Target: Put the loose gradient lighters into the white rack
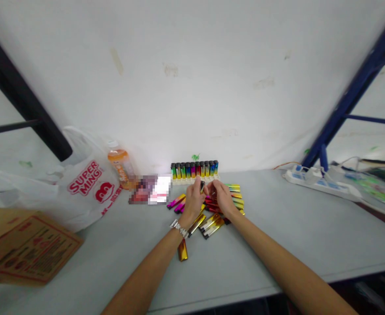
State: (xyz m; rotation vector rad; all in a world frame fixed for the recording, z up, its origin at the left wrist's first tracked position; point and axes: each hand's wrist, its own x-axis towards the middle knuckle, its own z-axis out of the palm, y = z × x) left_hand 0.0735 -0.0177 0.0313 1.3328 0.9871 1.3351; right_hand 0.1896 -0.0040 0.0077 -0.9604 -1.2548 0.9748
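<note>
Left hand [194, 200] is clamped on a lighter [202, 187], just before the tray [185, 180]; right hand [223, 199] alongside, grip cannot be determined. Caution: either hand brushing the tray could topple its upright lighters [192, 170].

The dark piece [202, 187] in the grip of the left hand [194, 200] is too small to identify; curled fingers hide whether the right hand [221, 199] holds anything; both hands partly cover the loose lighters [197, 225]; the pixelated item [151, 190] is unreadable; the left edge cuts off the cardboard box [34, 247].
</note>
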